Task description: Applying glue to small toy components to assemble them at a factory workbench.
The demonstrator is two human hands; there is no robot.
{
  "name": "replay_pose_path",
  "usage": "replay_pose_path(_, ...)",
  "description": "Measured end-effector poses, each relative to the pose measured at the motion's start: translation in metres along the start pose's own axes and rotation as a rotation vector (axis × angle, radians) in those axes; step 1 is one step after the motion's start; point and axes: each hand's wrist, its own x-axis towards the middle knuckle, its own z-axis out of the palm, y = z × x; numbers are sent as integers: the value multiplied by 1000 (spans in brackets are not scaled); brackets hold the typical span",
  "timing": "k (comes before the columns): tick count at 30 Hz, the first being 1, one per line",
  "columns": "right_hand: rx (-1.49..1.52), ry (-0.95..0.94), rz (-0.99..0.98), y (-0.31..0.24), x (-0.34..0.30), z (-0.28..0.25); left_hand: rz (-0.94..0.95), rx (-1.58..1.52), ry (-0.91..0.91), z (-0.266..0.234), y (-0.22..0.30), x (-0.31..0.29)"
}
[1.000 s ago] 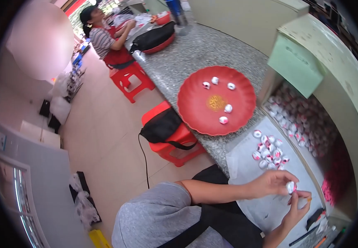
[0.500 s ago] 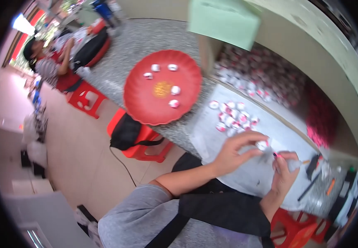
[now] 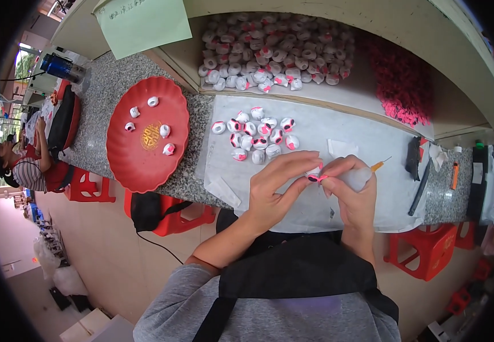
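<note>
My left hand (image 3: 275,185) pinches a small round white piece (image 3: 314,170) between thumb and fingertips. Against its near side is a small pink and black part (image 3: 315,178), gripped by the thumb and forefinger of my right hand (image 3: 349,199). The same hand also keeps a translucent white squeeze bottle (image 3: 358,179) in its palm, its orange needle tip pointing away to the right. Beyond my left hand lies a cluster of similar white pieces with pink and black patches (image 3: 263,130), on a white sheet (image 3: 309,122) covering the worktop.
A red scalloped tray (image 3: 138,165) with several white pieces stands to the left. A shelf holds a heap of white pieces (image 3: 275,48) and a pink pile (image 3: 403,85). Black strips and an orange tool (image 3: 455,175) lie right. Red stools (image 3: 423,251) stand below; another person (image 3: 27,165) sits far left.
The view has swung to the right. My hands have come together: the pink and black part in my right fingers now meets the white piece in my left.
</note>
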Motion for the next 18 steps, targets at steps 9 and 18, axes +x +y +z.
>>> replay_pose_path(9, -107, 32, -60, 3, 1, 3, 4, -192, -19, 0, -6, -2)
replay_pose_path(18, -77, -91, -100, -3, 0, 9, -229, -609, 16, -3, -4, -5)
